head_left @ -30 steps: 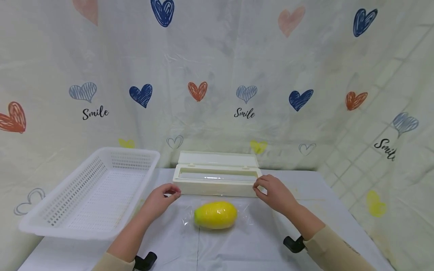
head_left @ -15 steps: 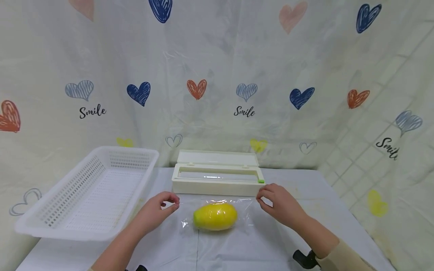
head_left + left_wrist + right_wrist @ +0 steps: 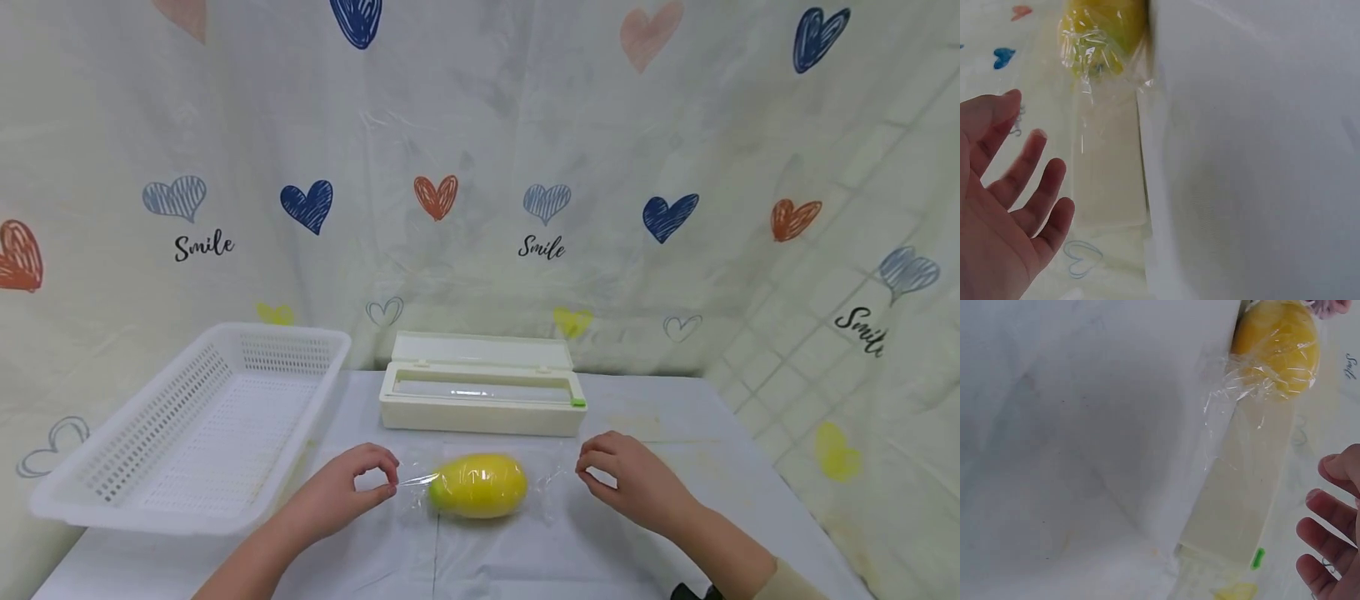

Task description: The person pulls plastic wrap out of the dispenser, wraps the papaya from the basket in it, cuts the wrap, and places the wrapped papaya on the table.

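A yellow mango-like fruit (image 3: 480,485), greenish at its left end, lies on the white table under clear cling film (image 3: 417,483). To its left, the thumb and index finger of my left hand (image 3: 341,492) pinch the film's edge, where a taut crease runs toward the fruit. On the opposite side my right hand (image 3: 637,479) has thumb and index together at the film's other edge; the film is faint there. Both wrist views show the remaining fingers spread, with wrinkled film around the fruit (image 3: 1107,28). Behind the fruit stands a cream cling film dispenser (image 3: 480,417), its lid raised.
A white perforated basket (image 3: 187,521) occupies the table's left side. On the dispenser's right end sits a green slider (image 3: 577,402). A curtain (image 3: 480,125) printed with hearts hangs behind the table (image 3: 675,417).
Both hands have come back from the dispenser's front corners toward me, to either side of the fruit. The green slider, hidden by the right hand earlier, is now uncovered. The dispenser stays put.
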`<state>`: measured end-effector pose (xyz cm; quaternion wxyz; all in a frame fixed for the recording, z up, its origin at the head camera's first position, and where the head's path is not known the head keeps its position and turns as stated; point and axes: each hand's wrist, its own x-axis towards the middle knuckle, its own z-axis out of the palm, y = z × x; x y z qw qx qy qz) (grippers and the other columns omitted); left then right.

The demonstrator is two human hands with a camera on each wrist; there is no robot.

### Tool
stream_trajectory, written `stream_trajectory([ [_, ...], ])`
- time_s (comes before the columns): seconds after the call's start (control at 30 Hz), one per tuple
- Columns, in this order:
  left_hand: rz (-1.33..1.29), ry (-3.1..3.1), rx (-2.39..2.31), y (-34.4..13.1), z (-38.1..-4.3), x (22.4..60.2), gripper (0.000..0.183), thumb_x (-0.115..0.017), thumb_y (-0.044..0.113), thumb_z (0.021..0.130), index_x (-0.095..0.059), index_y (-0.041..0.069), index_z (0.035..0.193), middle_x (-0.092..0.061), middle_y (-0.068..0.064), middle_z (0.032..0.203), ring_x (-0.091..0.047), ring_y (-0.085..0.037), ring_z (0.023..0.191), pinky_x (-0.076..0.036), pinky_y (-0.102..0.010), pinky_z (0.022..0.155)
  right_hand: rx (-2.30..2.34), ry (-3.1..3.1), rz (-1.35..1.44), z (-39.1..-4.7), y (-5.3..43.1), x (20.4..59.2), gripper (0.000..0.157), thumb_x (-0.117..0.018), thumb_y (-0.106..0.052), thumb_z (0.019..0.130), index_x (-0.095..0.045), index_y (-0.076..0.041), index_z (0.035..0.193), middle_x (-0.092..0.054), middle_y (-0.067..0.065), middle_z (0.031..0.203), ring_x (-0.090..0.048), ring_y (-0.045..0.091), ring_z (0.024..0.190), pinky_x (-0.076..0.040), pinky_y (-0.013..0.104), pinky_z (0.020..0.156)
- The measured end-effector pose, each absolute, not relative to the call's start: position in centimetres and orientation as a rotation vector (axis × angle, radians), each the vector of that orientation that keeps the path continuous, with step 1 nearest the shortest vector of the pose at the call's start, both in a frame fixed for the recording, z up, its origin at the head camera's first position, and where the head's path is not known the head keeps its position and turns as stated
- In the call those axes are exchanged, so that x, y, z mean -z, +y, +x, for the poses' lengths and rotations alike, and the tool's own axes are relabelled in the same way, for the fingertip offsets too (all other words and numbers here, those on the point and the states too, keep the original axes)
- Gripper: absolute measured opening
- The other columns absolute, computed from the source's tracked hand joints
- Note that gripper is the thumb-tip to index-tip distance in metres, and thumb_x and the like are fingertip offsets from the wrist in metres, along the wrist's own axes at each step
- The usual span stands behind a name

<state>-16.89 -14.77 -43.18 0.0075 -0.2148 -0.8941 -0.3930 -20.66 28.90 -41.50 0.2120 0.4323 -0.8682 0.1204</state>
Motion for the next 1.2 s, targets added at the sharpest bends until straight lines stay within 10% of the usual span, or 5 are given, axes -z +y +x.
stream_trajectory([
  [0.7, -0.832, -2.891, 0.548, -14.0, -18.3, 44.9, 0.021, -0.08, 0.019, 0.083, -0.066, 0.034, 0.078, -0.06, 0.017, 0.099, -0.056, -0.015, 0.096, -0.048, -0.042, 0.086, 0.125, -2.582, 1.393, -21.5, 26.0, 43.0, 0.015, -0.082, -0.015, 0.081, -0.07, -0.024, 0.086, -0.053, -0.011, 0.083, -0.047, 0.011, 0.079, -0.04, 0.024, 0.069],
  [1.2, -0.753, -2.888, 0.706, -14.3, -17.9, 45.1, 0.023, -0.075, 0.02, 0.087, -0.064, 0.021, 0.107, -0.062, 0.009, 0.115, -0.057, -0.019, 0.112, -0.046, -0.044, 0.097, -0.006, -2.621, 1.288, -21.0, 27.1, 43.6, 0.024, -0.079, -0.024, 0.084, -0.071, -0.021, 0.107, -0.065, -0.007, 0.098, -0.059, 0.013, 0.09, -0.052, 0.034, 0.078],
])
